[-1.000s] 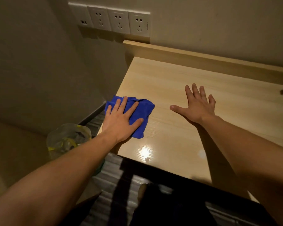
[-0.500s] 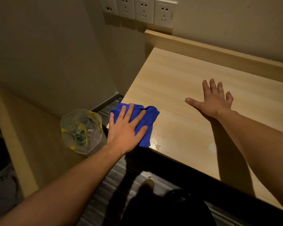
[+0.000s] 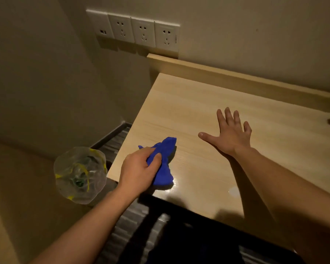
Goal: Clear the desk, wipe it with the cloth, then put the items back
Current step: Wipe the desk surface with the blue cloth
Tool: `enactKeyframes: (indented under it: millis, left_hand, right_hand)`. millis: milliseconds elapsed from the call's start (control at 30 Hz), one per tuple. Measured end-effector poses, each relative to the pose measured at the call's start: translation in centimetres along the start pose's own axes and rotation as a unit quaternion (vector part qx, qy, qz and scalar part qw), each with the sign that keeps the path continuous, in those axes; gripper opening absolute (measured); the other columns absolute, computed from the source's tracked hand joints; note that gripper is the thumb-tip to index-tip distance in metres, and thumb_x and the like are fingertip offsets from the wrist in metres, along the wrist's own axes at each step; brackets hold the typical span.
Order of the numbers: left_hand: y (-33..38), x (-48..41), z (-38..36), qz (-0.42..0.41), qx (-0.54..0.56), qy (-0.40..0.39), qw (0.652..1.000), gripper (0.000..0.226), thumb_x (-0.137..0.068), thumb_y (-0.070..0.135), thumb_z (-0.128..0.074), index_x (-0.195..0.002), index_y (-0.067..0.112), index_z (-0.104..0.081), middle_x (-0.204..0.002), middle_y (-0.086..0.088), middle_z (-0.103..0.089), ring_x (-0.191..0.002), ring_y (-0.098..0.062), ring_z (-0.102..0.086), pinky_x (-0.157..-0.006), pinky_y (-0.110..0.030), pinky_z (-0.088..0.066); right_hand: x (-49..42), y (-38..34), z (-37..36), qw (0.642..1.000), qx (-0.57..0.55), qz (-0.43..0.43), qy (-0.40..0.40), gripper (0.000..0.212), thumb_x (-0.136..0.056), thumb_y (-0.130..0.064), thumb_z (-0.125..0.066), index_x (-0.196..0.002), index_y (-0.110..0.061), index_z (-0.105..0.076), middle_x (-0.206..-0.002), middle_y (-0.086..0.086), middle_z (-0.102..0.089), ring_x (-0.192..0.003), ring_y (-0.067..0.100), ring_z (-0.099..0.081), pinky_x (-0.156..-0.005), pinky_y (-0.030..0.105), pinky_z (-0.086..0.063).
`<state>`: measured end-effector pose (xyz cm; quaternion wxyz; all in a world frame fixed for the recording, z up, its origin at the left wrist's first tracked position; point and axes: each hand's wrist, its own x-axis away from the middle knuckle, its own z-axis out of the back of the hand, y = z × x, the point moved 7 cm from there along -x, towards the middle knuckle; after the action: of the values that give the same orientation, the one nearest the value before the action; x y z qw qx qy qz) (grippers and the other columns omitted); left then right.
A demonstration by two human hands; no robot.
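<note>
1. While no lettering is legible anywhere, the left hand (image 3: 139, 168) bunches the crumpled blue cloth (image 3: 165, 161) at the desk (image 3: 208, 103) front-left corner.
2. Farther in, the right hand (image 3: 230, 135) lies spread flat.
3. Four wall sockets (image 3: 135, 31) sit beyond.

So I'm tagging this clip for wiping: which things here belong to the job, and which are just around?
Job:
blue cloth, bunched in the left hand
wooden desk
right hand, flat on the desk

Just around:
lined waste bin on the floor
wall sockets
</note>
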<state>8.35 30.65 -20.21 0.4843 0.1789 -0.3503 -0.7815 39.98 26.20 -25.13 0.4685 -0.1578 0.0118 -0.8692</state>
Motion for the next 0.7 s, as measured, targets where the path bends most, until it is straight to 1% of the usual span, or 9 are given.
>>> enactKeyframes:
  millis: [67, 167, 233, 300, 333, 400, 467, 600, 700]
  left_hand:
    - [3.4, -4.5, -0.2, -0.038, -0.026, 0.007, 0.999, 0.030, -0.099, 0.039, -0.049, -0.082, 0.020, -0.065, -0.071, 0.007, -0.062, -0.066, -0.015, -0.057, -0.059, -0.036, -0.043]
    - [8.8, -11.7, -1.8, -0.098, -0.098, 0.018, 0.990, 0.022, -0.102, 0.035, -0.051, -0.088, 0.023, -0.063, -0.077, 0.006, -0.062, -0.068, -0.016, -0.055, -0.058, -0.032, -0.035]
    - [11.9, -16.0, -3.6, -0.127, -0.136, 0.020, 0.982, 0.023, -0.102, 0.035, -0.049, -0.098, 0.021, -0.067, -0.088, 0.002, -0.064, -0.078, -0.020, -0.059, -0.062, -0.033, -0.041]
    - [13.6, -19.6, -6.3, -0.146, -0.192, -0.013, 0.970, 0.031, -0.102, 0.040, -0.046, -0.116, 0.023, -0.067, -0.109, -0.003, -0.066, -0.099, -0.026, -0.062, -0.078, -0.038, -0.049]
    - [13.7, -21.1, -8.1, -0.144, -0.236, -0.060, 0.959, 0.041, -0.102, 0.048, -0.044, -0.133, 0.026, -0.061, -0.129, -0.007, -0.062, -0.119, -0.030, -0.058, -0.094, -0.043, -0.048]
    - [12.3, -22.5, -10.8, -0.116, -0.285, -0.158, 0.938, 0.072, -0.099, 0.069, -0.037, -0.161, 0.035, -0.024, -0.168, -0.011, -0.025, -0.154, -0.034, -0.021, -0.122, -0.054, -0.021]
    - [10.1, -22.4, -10.9, -0.093, -0.272, -0.179, 0.941, 0.083, -0.096, 0.076, -0.031, -0.164, 0.037, -0.002, -0.174, -0.007, 0.002, -0.160, -0.031, 0.004, -0.126, -0.056, -0.002]
    - [4.0, -19.0, -6.5, -0.100, -0.268, -0.126, 0.950, 0.078, -0.101, 0.070, -0.022, -0.165, 0.032, 0.003, -0.174, -0.003, 0.010, -0.159, -0.027, 0.011, -0.126, -0.049, 0.003]
    - [-0.6, -16.3, -4.2, -0.079, -0.294, -0.127, 0.944, 0.078, -0.102, 0.067, -0.015, -0.165, 0.025, 0.005, -0.173, -0.002, 0.013, -0.158, -0.023, 0.014, -0.126, -0.045, 0.005]
  right_hand:
    - [-0.1, 0.0, 0.0, 1.000, 0.000, -0.001, 0.007, 0.125, -0.063, -0.107, -0.017, -0.164, -0.038, 0.007, -0.173, -0.005, 0.016, -0.158, 0.022, 0.018, -0.125, 0.058, 0.000]
    - [-0.1, 0.0, 0.0, 1.000, -0.006, -0.001, 0.012, 0.122, -0.067, -0.105, -0.021, -0.164, -0.037, 0.007, -0.173, -0.005, 0.016, -0.159, 0.022, 0.018, -0.125, 0.057, 0.000]
    - [0.1, 0.0, 0.0, 1.000, -0.012, -0.001, 0.017, 0.123, -0.068, -0.104, -0.023, -0.164, -0.034, 0.007, -0.173, -0.006, 0.016, -0.159, 0.020, 0.018, -0.126, 0.055, 0.000]
    - [0.1, -0.1, 0.0, 1.000, -0.017, -0.005, 0.021, 0.126, -0.068, -0.103, -0.025, -0.165, -0.029, 0.008, -0.173, -0.006, 0.016, -0.158, 0.019, 0.018, -0.127, 0.054, 0.000]
    - [0.0, -0.1, -0.1, 1.000, -0.020, -0.008, 0.023, 0.127, -0.069, -0.102, -0.027, -0.165, -0.027, 0.009, -0.173, -0.006, 0.015, -0.158, 0.018, 0.018, -0.127, 0.054, 0.000]
    - [0.0, -0.1, -0.1, 0.999, -0.020, -0.013, 0.028, 0.128, -0.069, -0.102, -0.028, -0.165, -0.026, 0.010, -0.173, -0.006, 0.015, -0.158, 0.018, 0.018, -0.127, 0.054, 0.000]
    - [-0.2, 0.0, -0.2, 0.999, -0.017, -0.016, 0.022, 0.128, -0.070, -0.102, -0.030, -0.164, -0.026, 0.011, -0.173, -0.005, 0.016, -0.158, 0.019, 0.019, -0.127, 0.053, 0.001]
    - [-0.4, -0.1, -0.3, 1.000, -0.015, -0.019, 0.012, 0.127, -0.070, -0.102, -0.031, -0.164, -0.028, 0.012, -0.172, -0.006, 0.019, -0.158, 0.019, 0.021, -0.127, 0.054, 0.002]
    - [-0.5, 0.0, -0.3, 0.999, -0.027, -0.018, -0.008, 0.126, -0.071, -0.100, -0.035, -0.165, -0.029, 0.010, -0.172, -0.007, 0.018, -0.158, 0.018, 0.021, -0.126, 0.054, 0.004]
